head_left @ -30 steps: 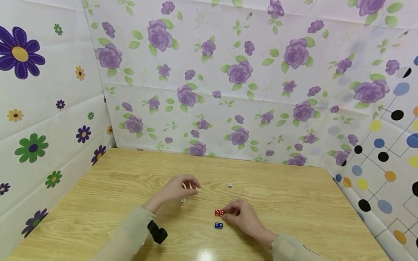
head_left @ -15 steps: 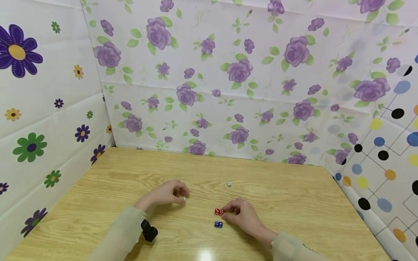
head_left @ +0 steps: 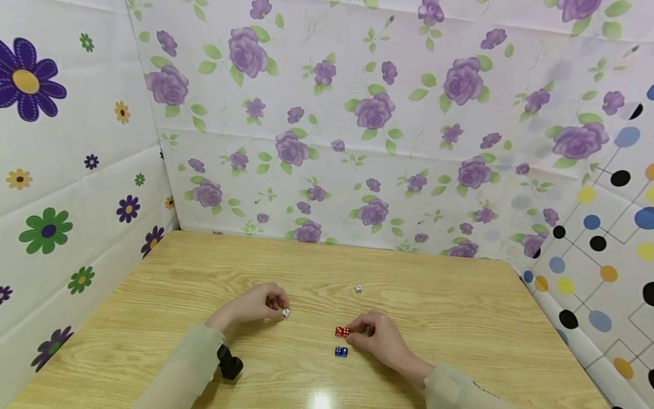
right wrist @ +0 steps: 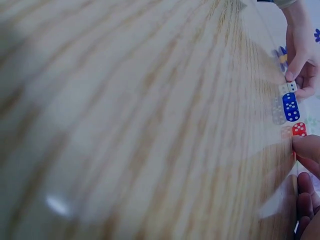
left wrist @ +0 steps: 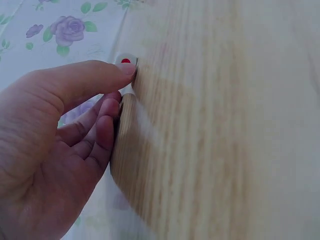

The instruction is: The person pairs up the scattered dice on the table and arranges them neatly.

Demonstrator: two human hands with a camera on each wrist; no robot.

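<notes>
My left hand (head_left: 252,303) pinches a white die (head_left: 286,312) on the table; in the left wrist view its red spot (left wrist: 126,60) shows just past the thumb, and the index fingertip is mostly hidden. Two red dice (head_left: 342,332) sit side by side, and my right hand (head_left: 380,341) holds the right one between thumb and finger. Close in front of them lies a pair of blue dice (head_left: 341,352), also side by side. In the right wrist view the red die (right wrist: 299,129) shows just above the right thumb.
Another white die (head_left: 358,289) stands farther back on the wooden table (head_left: 439,301). A black wrist device (head_left: 229,363) is on the left sleeve. Flowered cloth (head_left: 327,142) hangs behind the table, and patterned sheets flank both sides.
My left hand has drawn back to the left and lowered, fingers closing on the white die, which was beneath the hand before. The right hand has stayed at the red dice.
</notes>
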